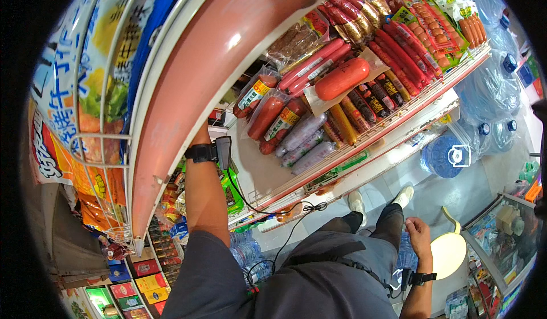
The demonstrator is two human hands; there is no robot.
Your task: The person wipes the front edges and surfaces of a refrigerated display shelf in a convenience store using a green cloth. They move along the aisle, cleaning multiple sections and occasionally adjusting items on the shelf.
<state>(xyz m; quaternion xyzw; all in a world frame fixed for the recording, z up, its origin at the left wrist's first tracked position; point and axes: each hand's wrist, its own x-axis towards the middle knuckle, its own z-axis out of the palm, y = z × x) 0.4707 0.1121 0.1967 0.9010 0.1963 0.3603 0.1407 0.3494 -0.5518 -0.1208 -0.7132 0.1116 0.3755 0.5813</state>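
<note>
My left forearm (207,190), with a black strapped device at the wrist, reaches in under the pink shelf edge (171,84), which hides my left hand. Beside it, on a wire-fronted shelf (273,190), lie packaged sausages: a thick red one on brown paper (343,79), wrapped ones with yellow labels (282,126), pale ones in clear film (305,141) and thin red sticks (399,54). My right hand (419,235) hangs low at my side, fingers loosely curled, with nothing seen in it, near a round cream stool seat (448,255).
Large blue water bottles (444,156) stand on the floor at the right. A glass display case (500,237) is at the lower right. Bottled water packs (248,250) sit below the shelf. A thin black cable (290,229) runs from my left wrist device.
</note>
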